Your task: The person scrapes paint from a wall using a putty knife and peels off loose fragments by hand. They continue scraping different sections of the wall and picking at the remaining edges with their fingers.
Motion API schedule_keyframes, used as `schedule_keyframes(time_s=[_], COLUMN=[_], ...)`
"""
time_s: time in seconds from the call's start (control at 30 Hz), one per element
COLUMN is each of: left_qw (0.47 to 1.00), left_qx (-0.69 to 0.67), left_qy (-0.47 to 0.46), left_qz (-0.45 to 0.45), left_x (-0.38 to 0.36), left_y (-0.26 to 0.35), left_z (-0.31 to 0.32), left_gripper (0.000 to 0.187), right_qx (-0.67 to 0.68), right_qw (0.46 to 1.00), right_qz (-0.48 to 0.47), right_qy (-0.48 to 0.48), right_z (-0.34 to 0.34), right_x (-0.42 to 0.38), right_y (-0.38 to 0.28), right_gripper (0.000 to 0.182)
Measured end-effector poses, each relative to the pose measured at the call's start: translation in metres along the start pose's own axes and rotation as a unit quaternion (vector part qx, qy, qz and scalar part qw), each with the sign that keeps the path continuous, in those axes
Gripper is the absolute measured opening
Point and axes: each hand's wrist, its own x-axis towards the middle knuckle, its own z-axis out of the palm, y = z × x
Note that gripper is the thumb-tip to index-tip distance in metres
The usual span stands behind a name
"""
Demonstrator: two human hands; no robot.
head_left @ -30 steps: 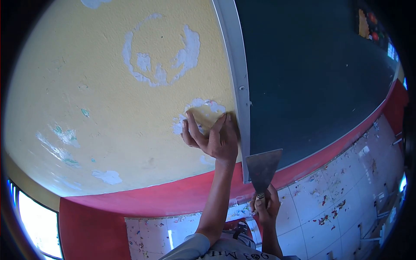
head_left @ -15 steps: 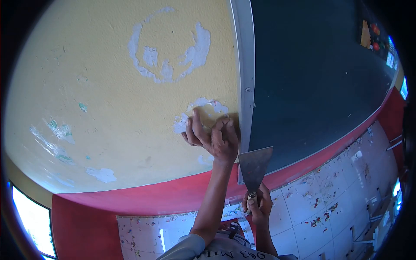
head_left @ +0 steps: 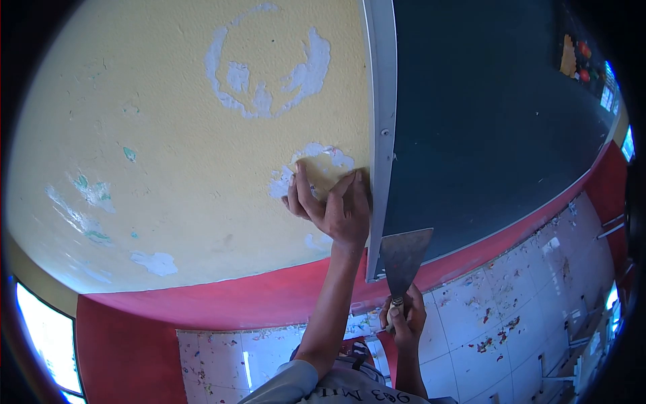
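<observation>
Yellow wall stood beside dark board. Left hand: fingers bent at peeled patch, seemingly to bring nails to bear; pinching or not, could not tell. Right hand gripped scraper by handle, blade up, presumably clear of left.

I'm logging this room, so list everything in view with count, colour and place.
Wall: one visible stretch, yellow above red, left and centre
Bare patches: several, whitish, on the yellow
Board: one, dark blue-green, right
Frame strip: one, grey, board's left edge
Scraper: one, grey blade, lower centre
Tiled floor: one, whitish, below
Debris: uncountable, mixed colours, floor
Windows: at least two, bright, both sides
Shirt: one, greyish, bottom
Hands: two, bare; left against wall, right gripping scraper
</observation>
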Motion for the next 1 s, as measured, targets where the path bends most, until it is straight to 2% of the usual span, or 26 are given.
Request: schedule_keyframes(time_s=[0.33,0.53,0.67,0.77,0.9,1.0], left_qw=[1.0,0.998,0.987,0.966,0.865,0.765], left_qx=[0.02,-0.05,-0.01,-0.022,-0.038,-0.008], left_qy=[-0.007,-0.028,-0.074,-0.105,-0.29,-0.372], left_qz=[-0.005,0.007,0.141,0.235,0.409,0.527], left_x=[0.004,0.005,0.016,0.044,0.102,0.134], left_y=[0.005,-0.008,-0.022,-0.031,-0.04,-0.036], left_z=[0.003,-0.012,-0.031,-0.033,-0.037,-0.038], left_gripper=[0.013,0.007,0.007,0.021,0.027,0.025], right_qx=[-0.004,-0.005,-0.007,0.002,0.008,0.016], right_qw=[1.0,0.999,1.0,1.0,1.0,1.0], right_qz=[-0.011,-0.009,-0.014,-0.005,-0.008,-0.009], right_qy=[0.019,0.032,0.014,0.002,-0.016,-0.016], right_z=[-0.008,-0.006,-0.009,-0.012,-0.014,-0.008], right_x=[-0.008,-0.013,-0.013,-0.015,-0.012,-0.011], right_y=[0.002,-0.005,-0.005,-0.003,0.0,0.001], right_gripper=[0.054,0.054,0.051,0.049,0.049,0.049])
